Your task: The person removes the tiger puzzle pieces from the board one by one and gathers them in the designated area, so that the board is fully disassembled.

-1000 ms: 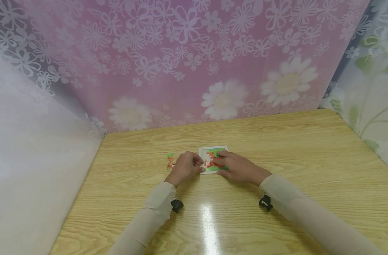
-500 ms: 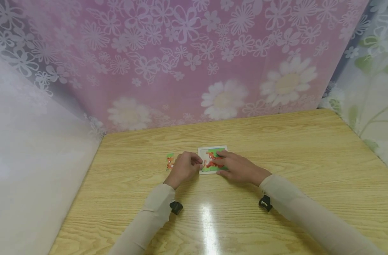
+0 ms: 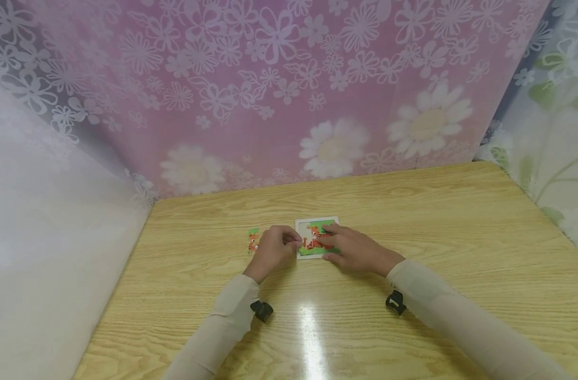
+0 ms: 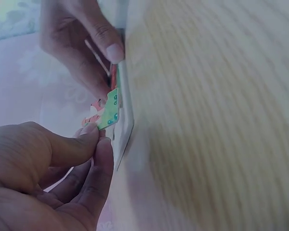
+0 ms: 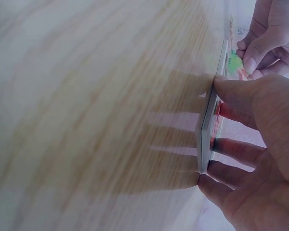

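A small white-rimmed jigsaw tray (image 3: 317, 218) with a tiger picture lies on the table. My left hand (image 3: 275, 250) is at its lower left corner. Thumb and fingertips pinch a jigsaw piece (image 4: 109, 109), green along the edge with orange parts, tilted over the tray in the left wrist view. My right hand (image 3: 357, 250) rests across the tray's right side, fingers extended over the picture and thumb at the near edge (image 5: 220, 79). It hides part of the picture. The tray's upper left shows a pale, bare area.
Left of my left hand, loose tiger-patterned jigsaw material (image 3: 253, 240) lies on the wooden table (image 3: 212, 327), partly hidden by the hand. A pink flowered cloth (image 3: 269, 105) hangs behind the table, with pale coverings at both sides.
The piece in my left hand has turned, so more of its green and orange print shows at the tray's lower left. My left hand shifted slightly; my right hand stayed put.
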Demonstrator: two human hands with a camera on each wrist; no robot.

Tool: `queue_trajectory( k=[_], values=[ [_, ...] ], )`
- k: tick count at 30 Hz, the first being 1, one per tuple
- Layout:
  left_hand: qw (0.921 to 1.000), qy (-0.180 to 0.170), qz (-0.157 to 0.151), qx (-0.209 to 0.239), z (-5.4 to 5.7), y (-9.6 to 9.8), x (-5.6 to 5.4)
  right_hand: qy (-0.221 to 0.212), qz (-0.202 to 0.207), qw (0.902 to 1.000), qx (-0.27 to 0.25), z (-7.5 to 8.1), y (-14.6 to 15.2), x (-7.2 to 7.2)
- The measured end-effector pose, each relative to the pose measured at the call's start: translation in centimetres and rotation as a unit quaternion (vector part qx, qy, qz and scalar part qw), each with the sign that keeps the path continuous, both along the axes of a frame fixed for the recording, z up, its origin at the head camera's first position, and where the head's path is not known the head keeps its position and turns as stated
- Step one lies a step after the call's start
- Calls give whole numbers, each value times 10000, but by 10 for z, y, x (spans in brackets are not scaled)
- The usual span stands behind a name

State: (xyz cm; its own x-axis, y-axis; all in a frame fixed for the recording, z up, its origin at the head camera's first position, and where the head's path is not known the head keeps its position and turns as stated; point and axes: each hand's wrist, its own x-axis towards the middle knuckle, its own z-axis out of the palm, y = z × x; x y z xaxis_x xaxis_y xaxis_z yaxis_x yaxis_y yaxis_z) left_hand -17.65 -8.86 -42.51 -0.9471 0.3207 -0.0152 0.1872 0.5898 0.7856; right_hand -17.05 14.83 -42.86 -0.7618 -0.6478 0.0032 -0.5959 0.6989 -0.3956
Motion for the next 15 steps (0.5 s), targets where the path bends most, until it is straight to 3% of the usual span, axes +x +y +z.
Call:
queue_trajectory(
  k=[7,15],
  values=[
    [9998,178,115,-39,2,-16,1,81,34,10000,-26,-1,1,-1],
    [9985,62,497,-202,1,-45,6,113,111,9999,-36,-2,1,0]
  ],
)
